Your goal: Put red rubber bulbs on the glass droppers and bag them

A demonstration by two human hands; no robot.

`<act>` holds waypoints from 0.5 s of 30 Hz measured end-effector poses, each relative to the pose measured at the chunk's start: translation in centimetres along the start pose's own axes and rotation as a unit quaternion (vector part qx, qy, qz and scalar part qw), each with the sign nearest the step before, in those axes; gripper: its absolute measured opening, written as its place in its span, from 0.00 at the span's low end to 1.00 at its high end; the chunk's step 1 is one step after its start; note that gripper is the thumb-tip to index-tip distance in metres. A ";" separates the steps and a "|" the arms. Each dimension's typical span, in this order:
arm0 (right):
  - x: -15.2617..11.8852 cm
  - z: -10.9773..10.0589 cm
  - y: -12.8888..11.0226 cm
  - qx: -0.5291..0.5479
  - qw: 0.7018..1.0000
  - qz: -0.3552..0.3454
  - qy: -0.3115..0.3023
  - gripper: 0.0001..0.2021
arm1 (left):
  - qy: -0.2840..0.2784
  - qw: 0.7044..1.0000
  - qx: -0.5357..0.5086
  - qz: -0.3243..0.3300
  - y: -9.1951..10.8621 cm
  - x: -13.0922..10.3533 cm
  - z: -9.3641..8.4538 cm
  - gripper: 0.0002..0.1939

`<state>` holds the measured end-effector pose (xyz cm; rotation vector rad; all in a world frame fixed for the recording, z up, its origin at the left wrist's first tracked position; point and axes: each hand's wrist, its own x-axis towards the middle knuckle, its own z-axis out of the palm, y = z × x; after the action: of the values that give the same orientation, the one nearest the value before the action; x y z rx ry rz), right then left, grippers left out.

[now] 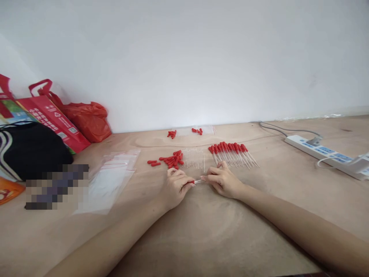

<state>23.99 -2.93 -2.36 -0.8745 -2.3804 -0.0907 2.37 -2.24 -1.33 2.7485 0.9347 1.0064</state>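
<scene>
My left hand (178, 185) pinches a red rubber bulb (191, 182), mostly covered by the fingers. From the bulb a clear dropper tube (198, 181) runs across to my right hand (223, 180), whose fingers are closed on its other end. How far the tube sits in the bulb is hidden. Just beyond my left hand lies a pile of loose red bulbs (173, 159). Beside it is a row of clear dropper tubes (193, 158). Farther right, red-topped droppers (230, 148) lie side by side in a slanting row.
Clear zip bags (112, 177) lie to the left, near a pixelated dark object (57, 187). A black bag (34, 150) and red bags (86, 119) stand at the far left. Near the wall are more bulbs (172, 134). A corded power strip (323, 154) lies right.
</scene>
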 end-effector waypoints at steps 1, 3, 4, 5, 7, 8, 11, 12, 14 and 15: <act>0.0 0.0 0.0 -0.014 1.000 -0.008 0.003 0.13 | -0.004 1.000 0.002 0.002 0.0 -0.1 0.0 0.06; 0.0 0.0 0.0 -0.044 0.999 -0.025 0.014 0.14 | -0.010 1.000 0.007 0.005 0.1 -0.1 0.0 0.06; 0.0 0.0 0.0 -0.056 0.998 -0.034 0.019 0.14 | -0.011 1.000 0.011 0.007 0.1 -0.1 0.0 0.07; 0.0 0.0 -0.1 -0.064 0.997 -0.041 0.024 0.15 | -0.012 1.000 0.014 0.009 0.2 -0.1 0.0 0.07; 0.0 0.0 -0.4 -0.068 0.996 -0.047 0.028 0.14 | -0.015 1.000 0.019 0.013 0.3 0.0 0.0 0.08; 0.0 0.0 -0.5 -0.067 0.996 -0.045 0.025 0.14 | -0.018 1.000 0.020 0.016 0.3 0.0 0.0 0.08; 0.2 -0.1 -1.0 -0.060 0.998 -0.032 0.006 0.13 | -0.027 0.999 0.022 0.022 0.5 0.1 -0.1 0.08; 0.3 -0.1 -1.1 -0.057 0.998 -0.028 0.001 0.12 | -0.031 0.999 0.023 0.023 0.5 0.1 -0.1 0.08; 0.4 -0.1 -1.4 -0.048 0.999 -0.021 -0.006 0.12 | -0.037 0.999 0.024 0.024 0.5 0.1 -0.1 0.08; 0.5 -0.1 -1.5 -0.043 0.999 -0.019 -0.009 0.12 | -0.040 0.999 0.022 0.025 0.5 0.1 -0.1 0.08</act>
<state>22.84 -3.80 -1.85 -0.8721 -2.4251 -0.2022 2.62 -2.59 -1.01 2.8398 0.8908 0.8845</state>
